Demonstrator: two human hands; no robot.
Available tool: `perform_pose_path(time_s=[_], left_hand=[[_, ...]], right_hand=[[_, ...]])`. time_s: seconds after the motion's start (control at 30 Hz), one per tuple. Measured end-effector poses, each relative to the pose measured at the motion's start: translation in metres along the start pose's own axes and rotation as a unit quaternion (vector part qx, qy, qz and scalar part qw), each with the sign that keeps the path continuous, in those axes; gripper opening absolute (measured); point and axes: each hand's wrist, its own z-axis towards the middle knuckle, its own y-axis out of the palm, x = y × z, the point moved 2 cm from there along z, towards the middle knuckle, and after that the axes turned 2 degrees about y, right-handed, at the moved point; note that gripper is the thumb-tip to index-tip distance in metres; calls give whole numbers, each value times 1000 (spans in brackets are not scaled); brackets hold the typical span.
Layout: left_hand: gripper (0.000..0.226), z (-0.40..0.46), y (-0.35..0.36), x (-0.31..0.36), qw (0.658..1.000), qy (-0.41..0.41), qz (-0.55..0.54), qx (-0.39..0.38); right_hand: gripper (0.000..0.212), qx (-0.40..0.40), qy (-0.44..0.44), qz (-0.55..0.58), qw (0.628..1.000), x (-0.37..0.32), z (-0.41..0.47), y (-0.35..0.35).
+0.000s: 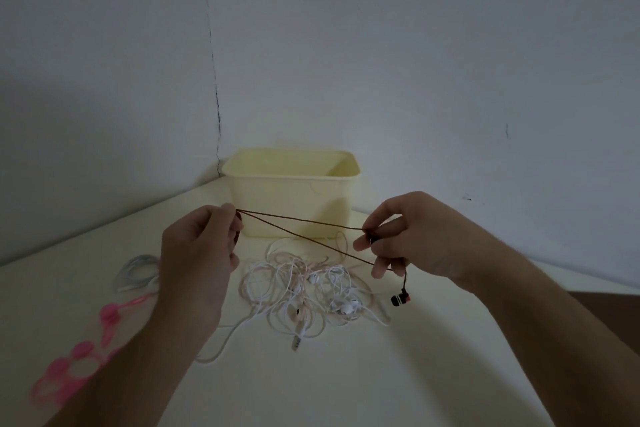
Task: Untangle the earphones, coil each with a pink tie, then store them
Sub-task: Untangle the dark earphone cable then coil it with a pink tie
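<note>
I am seeing both hands raised above the table (346, 374), holding a dark brown earphone cord (301, 229) taut between them. The left hand (199, 253) is curling its fingers and pinching one end of the cord at thumb and fingertip, near the front wall of the yellow box (291, 204). Two strands are running from that pinch toward the right hand (405, 239). The right hand is pinching the upper strand between thumb and forefinger, while the lower strand is passing under its remaining fingers. A black and red earbud (400, 298) is hanging below the right hand, clear of the table.

Under the stretched cord, a tangle of white and pale pink earphones (304, 291) is lying on the table, just in front of the box. The box is standing open at the back corner against the wall (415, 62). A grey coiled cable (138, 270) is lying to the left, partly behind the left wrist. Pink ties (79, 354) are lying near the left edge, beside the left forearm.
</note>
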Motion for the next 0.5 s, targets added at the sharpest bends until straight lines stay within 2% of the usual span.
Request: perform_pose_path(time_s=[0.23,0.33,0.5], left_hand=[[46,1,0,-1,1000,-3,-4,5],[45,2,-1,-2,1000,2,1,5],[42,0,0,-3,1000,12,8,-9]], right_hand=[[9,23,6,-29,999,3,1,2],[15,43,9,-90,995,4,1,-1],[26,64,36,-107,992,5,3,1]])
